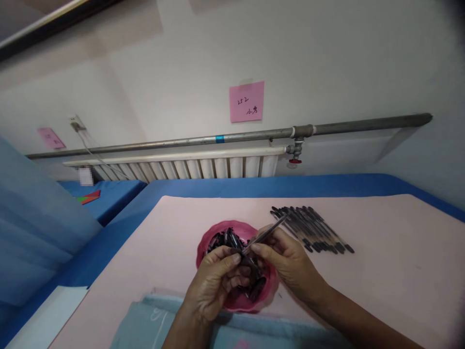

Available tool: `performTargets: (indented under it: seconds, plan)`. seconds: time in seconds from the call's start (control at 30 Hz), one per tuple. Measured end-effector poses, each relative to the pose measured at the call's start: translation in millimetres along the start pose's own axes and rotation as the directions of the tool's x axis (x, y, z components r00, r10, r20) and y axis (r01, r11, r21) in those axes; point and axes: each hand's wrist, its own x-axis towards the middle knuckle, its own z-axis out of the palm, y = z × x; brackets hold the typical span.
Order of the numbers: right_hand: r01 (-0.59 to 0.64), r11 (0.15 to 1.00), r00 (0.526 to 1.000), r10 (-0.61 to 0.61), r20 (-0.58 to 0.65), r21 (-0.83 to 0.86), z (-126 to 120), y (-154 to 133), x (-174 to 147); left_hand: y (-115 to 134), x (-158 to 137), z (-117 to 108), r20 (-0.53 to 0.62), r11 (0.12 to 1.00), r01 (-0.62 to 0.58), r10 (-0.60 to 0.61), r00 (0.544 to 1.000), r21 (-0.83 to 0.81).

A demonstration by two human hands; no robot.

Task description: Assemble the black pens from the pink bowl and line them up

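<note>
My right hand [292, 264] is closed on a slim clear-and-dark pen [271, 230], which slants up to the right. The fingers of my left hand [210, 283] pinch a small dark piece [236, 251], seemingly a pen cap, at the pen's lower end. Both hands are above a pink scalloped bowl [271, 290]. Inside the bowl lie many black caps [257, 289], partly covered by my fingers. Just beyond my right hand, several capped pens [314, 228] lie side by side in a slanting row.
A pink sheet [392, 281] covers the blue table [276, 186]. Light blue cloth [145, 322] lies at the near edge. White paper [63, 310] is at left, beside a blue curtain [32, 218]. Behind the table, a radiator [196, 167] and pipe [163, 144] run along the wall.
</note>
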Motion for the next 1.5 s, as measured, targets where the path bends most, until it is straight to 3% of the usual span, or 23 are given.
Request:
performTargets:
  seconds: [0.2, 0.37, 1.0, 1.5]
  plan:
    - [-0.061, 0.997, 0.994, 0.058, 0.088, 0.041, 1.1, -1.5, -1.7, 0.9, -1.6, 2.0, 0.007, 1.0, -0.012, 0.012, 1.0, 0.008]
    - [-0.046, 0.997, 0.998, 0.049, 0.044, -0.065, -0.6, -2.3, -0.2, -0.4, -0.4, 1.7, 0.003, 0.999, -0.02, 0.02, 1.0, 0.03]
    - [-0.151, 0.988, 0.988, 0.149, 0.047, 0.039, 1.2, -2.5, 0.5, 1.2, -1.0, 1.9, -0.034, 0.998, -0.031, 0.033, 0.999, 0.048]
    - [-0.168, 0.986, 0.985, 0.168, 0.043, -0.01, -2.0, -6.9, 3.2, 1.4, -2.3, 2.7, -0.002, 0.997, -0.043, 0.043, 0.999, 0.062]
